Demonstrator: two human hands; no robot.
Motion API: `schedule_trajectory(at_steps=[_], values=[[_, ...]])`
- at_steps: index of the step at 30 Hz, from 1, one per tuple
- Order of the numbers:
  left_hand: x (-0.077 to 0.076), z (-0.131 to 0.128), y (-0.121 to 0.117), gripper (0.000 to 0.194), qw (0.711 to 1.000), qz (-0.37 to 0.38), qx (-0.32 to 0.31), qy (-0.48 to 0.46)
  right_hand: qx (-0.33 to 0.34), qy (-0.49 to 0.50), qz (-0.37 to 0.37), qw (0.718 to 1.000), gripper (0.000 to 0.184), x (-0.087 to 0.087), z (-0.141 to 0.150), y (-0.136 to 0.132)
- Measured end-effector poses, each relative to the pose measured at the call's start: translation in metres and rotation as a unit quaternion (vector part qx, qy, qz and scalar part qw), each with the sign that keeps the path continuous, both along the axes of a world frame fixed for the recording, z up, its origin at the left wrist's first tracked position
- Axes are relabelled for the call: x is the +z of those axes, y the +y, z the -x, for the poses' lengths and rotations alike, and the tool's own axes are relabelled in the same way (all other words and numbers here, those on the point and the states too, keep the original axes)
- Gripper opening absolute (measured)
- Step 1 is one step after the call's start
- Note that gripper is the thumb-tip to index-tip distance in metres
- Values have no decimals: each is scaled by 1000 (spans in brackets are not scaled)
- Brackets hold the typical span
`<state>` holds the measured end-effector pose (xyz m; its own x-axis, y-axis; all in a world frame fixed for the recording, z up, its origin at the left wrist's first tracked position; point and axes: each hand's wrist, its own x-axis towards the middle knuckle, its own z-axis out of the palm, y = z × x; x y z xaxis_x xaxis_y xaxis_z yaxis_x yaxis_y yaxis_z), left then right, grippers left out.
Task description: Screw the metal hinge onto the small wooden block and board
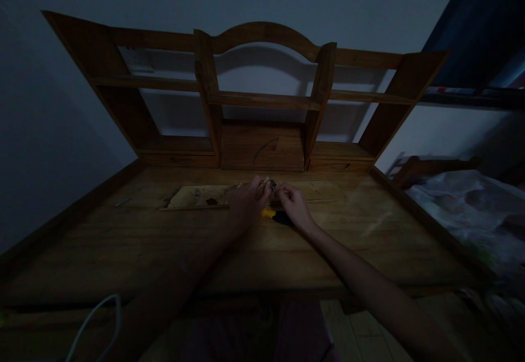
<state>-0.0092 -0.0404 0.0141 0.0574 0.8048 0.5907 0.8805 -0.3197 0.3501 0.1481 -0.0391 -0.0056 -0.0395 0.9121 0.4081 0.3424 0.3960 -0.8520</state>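
Note:
My left hand [245, 204] is closed in a pinch around a small shiny metal piece [273, 185], too small and dark to name. Close by on the right, my right hand [294, 204] has its thumb and fingers pressed together near that piece; anything between them is hidden. Beneath both hands lies a long, thin wooden board [192, 197] with a ragged, dark-stained left part. A yellow-and-black handled tool [268, 212] rests on the desk just in front of the board, partly covered by my right hand.
The wooden desk [164, 252] has raised side edges and a shelf unit [262, 99] along its back. A small thin light-coloured piece [122, 202] lies at the left. A white cable [92, 315] loops at the front left. Plastic-wrapped things [463, 198] are piled at right.

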Motion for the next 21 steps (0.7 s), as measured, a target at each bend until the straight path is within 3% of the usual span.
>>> schedule_trajectory(at_steps=[8, 15, 21], values=[[-3, 3, 3, 28, 1000, -1, -29, -7, 0, 1, 5, 1000, 35, -1, 2, 1], [-4, 1, 2, 31, 1000, -17, 1, 1, -11, 4, 21, 1000, 23, -3, 2, 2], [-1, 1, -1, 28, 1000, -4, -13, -11, -32, -4, 13, 999, 20, -3, 3, 2]])
